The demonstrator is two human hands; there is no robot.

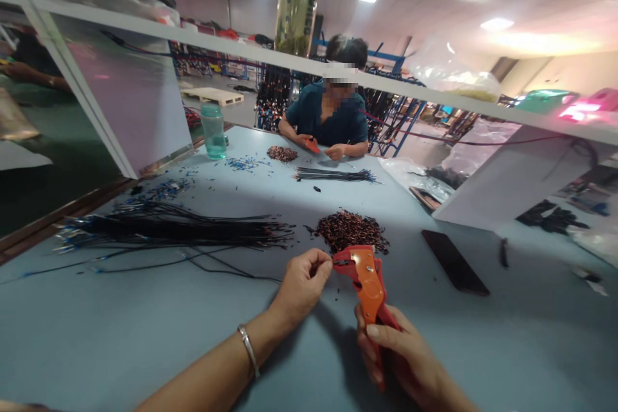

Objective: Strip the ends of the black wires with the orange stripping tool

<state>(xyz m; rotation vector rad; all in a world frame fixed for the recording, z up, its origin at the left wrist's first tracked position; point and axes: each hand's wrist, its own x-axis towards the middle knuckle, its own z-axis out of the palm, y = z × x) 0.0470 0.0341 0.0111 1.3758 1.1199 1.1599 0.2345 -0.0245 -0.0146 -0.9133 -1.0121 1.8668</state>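
Observation:
My right hand (393, 347) is wrapped round the handle of an orange and red hand tool (369, 283), whose jaws point up and left. At those jaws, my left hand (306, 277) is closed in a pinch; what its fingertips hold is too small to make out. A pile of small dark and copper-coloured pieces (350, 230) lies just beyond the tool. To the left is a long bundle of black wires (178, 230) with pale and blue ends, and a few loose wires lie in front of it.
A dark phone (454, 262) lies at the right. Across the table (159, 347), a person (328, 112) holds an orange tool near a smaller wire bundle (335, 174). A green bottle (213, 132) stands back left, near scattered blue bits (244, 163). A white shelf crosses above.

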